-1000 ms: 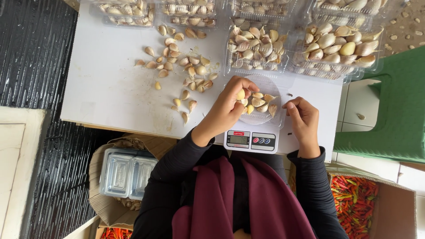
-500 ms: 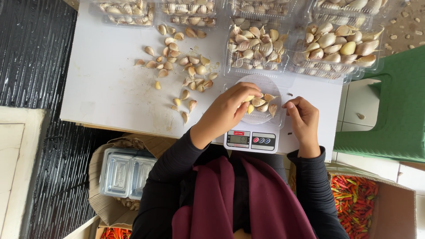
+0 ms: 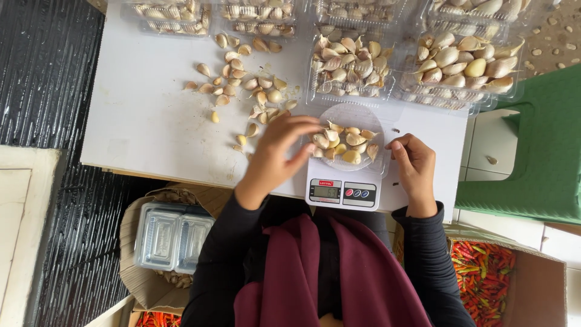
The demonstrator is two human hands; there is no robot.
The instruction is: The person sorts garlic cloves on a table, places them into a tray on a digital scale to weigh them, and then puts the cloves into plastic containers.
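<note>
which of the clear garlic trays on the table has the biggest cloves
The far-right tray, by the green stool. Its cloves are clearly larger than those in the tray left of it.

My left hand [image 3: 279, 154] reaches forward from a bent, dark-sleeved arm, fingers [image 3: 301, 128] spread loosely and pointing right, palm down. My right hand [image 3: 414, 166] sits nearer and to the right, fingers curled inward toward the left, wrist straight, its forearm angled back toward my body.
</note>
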